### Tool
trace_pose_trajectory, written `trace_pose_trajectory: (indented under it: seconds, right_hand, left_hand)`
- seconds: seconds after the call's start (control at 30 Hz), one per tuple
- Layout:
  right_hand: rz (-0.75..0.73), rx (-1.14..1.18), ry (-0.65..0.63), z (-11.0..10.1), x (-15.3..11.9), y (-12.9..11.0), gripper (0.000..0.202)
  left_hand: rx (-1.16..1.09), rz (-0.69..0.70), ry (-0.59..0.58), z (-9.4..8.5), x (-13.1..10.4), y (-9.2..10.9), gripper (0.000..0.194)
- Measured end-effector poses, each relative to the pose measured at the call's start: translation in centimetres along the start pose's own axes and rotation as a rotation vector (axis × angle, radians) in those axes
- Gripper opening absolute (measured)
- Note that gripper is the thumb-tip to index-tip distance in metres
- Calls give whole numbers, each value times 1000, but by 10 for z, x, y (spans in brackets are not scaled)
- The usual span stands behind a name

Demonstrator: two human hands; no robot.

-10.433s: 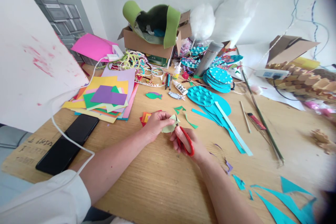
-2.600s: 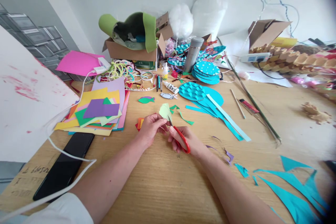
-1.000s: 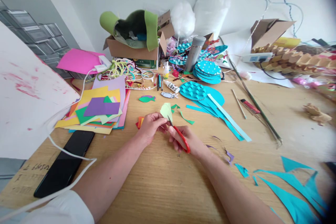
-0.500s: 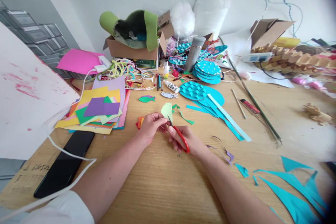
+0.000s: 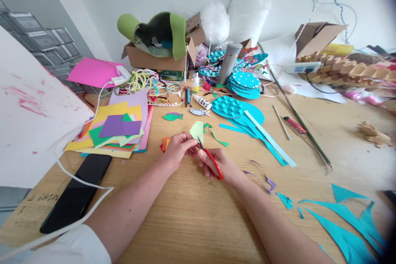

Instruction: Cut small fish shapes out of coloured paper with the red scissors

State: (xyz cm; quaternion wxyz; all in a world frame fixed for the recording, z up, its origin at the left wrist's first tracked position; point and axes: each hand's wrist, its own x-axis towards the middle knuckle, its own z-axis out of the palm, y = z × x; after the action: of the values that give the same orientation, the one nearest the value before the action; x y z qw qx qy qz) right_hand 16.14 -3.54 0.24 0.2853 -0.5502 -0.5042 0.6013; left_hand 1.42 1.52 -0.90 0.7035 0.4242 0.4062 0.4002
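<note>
1. A piece of thin, pale green paper with a rounded edge (image 5: 196, 128) is held in a narrow pinch by the left hand (image 5: 177, 151); it is raised over the middle of the wooden tabletop (image 5: 173, 214).
2. Small red-handled metal scissors (image 5: 219, 170) are gripped in the curled right hand (image 5: 223, 165); the dark blades are brought to the lower part of the paper, so its outline appears to be undergoing trimming; how wide the blades are parted cannot be told.
3. Curled, glossy-looking green offcuts (image 5: 224, 144) are seen just beyond the scissors; flat red and orange paper pieces (image 5: 165, 143) are partly hidden by the left hand.
4. Farther toward the back edge, a smooth green-and-purple paper fish (image 5: 173, 116) is laid beside a white fish cutout with dark outlines (image 5: 199, 112); a scalloped, ridged blue oval (image 5: 227, 107) is placed to their right.
5. Jagged, flat blue scraps (image 5: 343, 231) are scattered toward the near right corner.
</note>
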Motion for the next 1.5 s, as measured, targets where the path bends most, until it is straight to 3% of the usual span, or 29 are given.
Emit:
trace_pose_trajectory:
  seconds: [1.5]
  right_hand:
    - [-17,21,-14,-2,5,10,64]
  left_hand:
    - [-46,5,7,0,4,-4,22]
